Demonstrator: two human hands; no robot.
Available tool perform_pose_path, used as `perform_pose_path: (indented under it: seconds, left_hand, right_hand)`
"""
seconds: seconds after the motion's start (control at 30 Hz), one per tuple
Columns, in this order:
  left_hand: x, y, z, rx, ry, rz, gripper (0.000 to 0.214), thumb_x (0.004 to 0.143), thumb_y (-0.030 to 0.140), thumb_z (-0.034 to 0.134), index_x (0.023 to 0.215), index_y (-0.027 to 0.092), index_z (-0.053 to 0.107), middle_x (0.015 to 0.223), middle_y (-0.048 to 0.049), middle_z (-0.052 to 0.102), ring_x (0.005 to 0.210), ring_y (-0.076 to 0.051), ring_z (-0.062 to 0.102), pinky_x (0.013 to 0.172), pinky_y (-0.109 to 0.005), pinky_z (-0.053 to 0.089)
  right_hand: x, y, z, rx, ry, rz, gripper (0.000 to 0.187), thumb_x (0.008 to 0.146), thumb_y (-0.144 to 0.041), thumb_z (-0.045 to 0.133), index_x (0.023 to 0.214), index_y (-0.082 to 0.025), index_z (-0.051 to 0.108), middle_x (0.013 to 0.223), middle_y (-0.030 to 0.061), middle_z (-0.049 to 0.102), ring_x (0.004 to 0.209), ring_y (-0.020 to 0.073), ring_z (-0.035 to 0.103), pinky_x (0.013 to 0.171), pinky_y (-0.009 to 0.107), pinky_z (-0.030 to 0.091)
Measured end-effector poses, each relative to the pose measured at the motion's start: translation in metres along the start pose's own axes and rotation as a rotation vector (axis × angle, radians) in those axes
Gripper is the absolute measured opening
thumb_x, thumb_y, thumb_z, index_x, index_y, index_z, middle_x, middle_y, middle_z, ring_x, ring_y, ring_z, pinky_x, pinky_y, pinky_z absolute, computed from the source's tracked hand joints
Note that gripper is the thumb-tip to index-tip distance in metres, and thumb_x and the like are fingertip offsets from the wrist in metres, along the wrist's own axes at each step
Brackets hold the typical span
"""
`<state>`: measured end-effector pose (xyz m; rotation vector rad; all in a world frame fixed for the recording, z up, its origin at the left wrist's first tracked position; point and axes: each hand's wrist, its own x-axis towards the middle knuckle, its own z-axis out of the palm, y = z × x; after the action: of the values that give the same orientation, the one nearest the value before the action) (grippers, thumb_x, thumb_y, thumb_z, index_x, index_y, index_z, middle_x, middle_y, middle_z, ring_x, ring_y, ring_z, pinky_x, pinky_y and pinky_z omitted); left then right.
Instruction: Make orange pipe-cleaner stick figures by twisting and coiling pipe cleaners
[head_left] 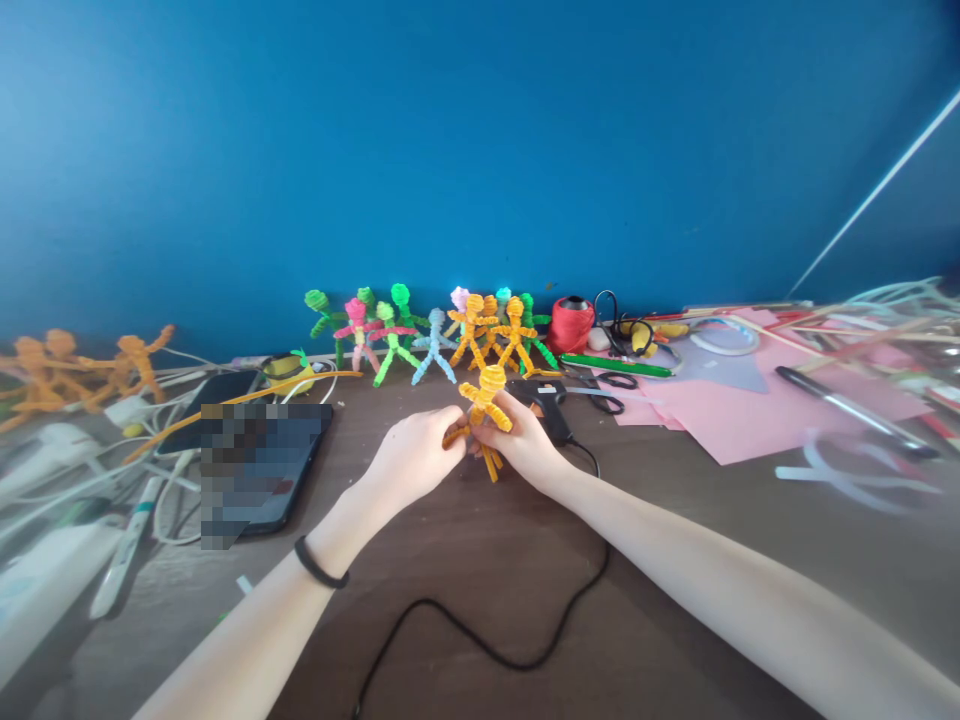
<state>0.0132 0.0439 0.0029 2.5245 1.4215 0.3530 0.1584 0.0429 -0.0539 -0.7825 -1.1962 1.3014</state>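
Observation:
An orange figure (pixel 489 398), wound from pipe-cleaner-like strands, is held upright in front of me, with a round head and two short arms. My right hand (pixel 523 440) is closed around its body from the right. From the left, my left hand (pixel 420 452) pinches an orange strand at the figure's lower side. Loose orange ends hang below my fingers, which partly hide the figure's legs. Behind my hands, several finished-looking figures in green, pink, blue and orange, among them a light blue figure (pixel 435 347), lean along the blue wall.
A black glue gun (pixel 553 408) lies just beyond my right hand, its cord (pixel 480 650) looping toward me. A tablet-like dark device (pixel 300 470) and white cables sit left. To the right are pink paper sheets (pixel 720 400), a black pen (pixel 847 408) and a red thread spool (pixel 571 327).

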Motion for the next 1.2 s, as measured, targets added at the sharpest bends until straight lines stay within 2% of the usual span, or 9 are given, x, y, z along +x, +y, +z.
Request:
perform_pose_path:
  seconds: [0.23,0.33,0.6,0.97,1.1,1.2]
  left_hand:
    - [0.003,-0.003,-0.001,-0.465,-0.086,-0.004,0.016,0.075,0.023,0.044,0.077,0.018,0.059,0.078,0.0001,0.068,0.072,-0.016,0.06,0.068,-0.025,0.042]
    - [0.004,-0.005,-0.001,-0.58,-0.124,-0.009,0.016,0.074,0.022,0.045,0.078,0.017,0.06,0.079,-0.001,0.068,0.077,-0.017,0.061,0.073,-0.027,0.043]
    - [0.01,-0.013,0.006,-0.844,-0.19,-0.082,0.018,0.077,0.029,0.046,0.075,0.015,0.058,0.073,-0.0022,0.064,0.074,-0.016,0.059,0.073,-0.03,0.044]
    - [0.008,-0.009,0.003,-0.942,-0.21,-0.188,0.016,0.075,0.027,0.052,0.075,0.013,0.059,0.069,-0.0016,0.06,0.065,-0.012,0.053,0.066,-0.025,0.041]
    - [0.008,-0.01,0.002,-0.884,-0.158,-0.259,0.017,0.074,0.029,0.052,0.076,0.014,0.058,0.068,-0.0003,0.058,0.063,-0.012,0.051,0.062,-0.025,0.04]
    - [0.008,-0.011,0.002,-0.861,-0.151,-0.257,0.018,0.073,0.031,0.053,0.074,0.014,0.057,0.066,-0.0001,0.057,0.062,-0.012,0.051,0.061,-0.025,0.039]
  right_hand:
    - [0.001,-0.001,0.001,0.051,0.021,0.073,0.031,0.06,-0.023,0.067,0.087,-0.019,0.051,0.075,-0.0024,0.056,0.053,0.0102,0.057,0.051,0.026,0.051]
    - [0.001,-0.001,0.001,0.075,0.01,0.09,0.034,0.059,-0.024,0.068,0.087,-0.019,0.051,0.07,-0.0033,0.057,0.051,0.0107,0.057,0.05,0.026,0.05]
    - [0.0,-0.002,-0.001,0.099,-0.044,0.087,0.03,0.062,-0.028,0.068,0.086,-0.019,0.053,0.061,-0.0038,0.059,0.051,0.0106,0.057,0.05,0.025,0.049]
    - [0.0,-0.002,-0.002,0.125,-0.134,0.107,0.028,0.067,-0.029,0.065,0.089,-0.018,0.051,0.063,-0.0033,0.057,0.053,0.0103,0.056,0.052,0.024,0.047]
    - [0.001,0.0,-0.005,0.089,-0.132,0.085,0.031,0.062,-0.019,0.066,0.088,-0.019,0.05,0.071,-0.0041,0.053,0.055,0.0077,0.052,0.053,0.022,0.043]
    - [0.0,0.0,-0.005,0.05,-0.137,0.077,0.035,0.06,-0.014,0.064,0.09,-0.02,0.049,0.079,-0.0031,0.052,0.062,0.0082,0.051,0.056,0.022,0.042]
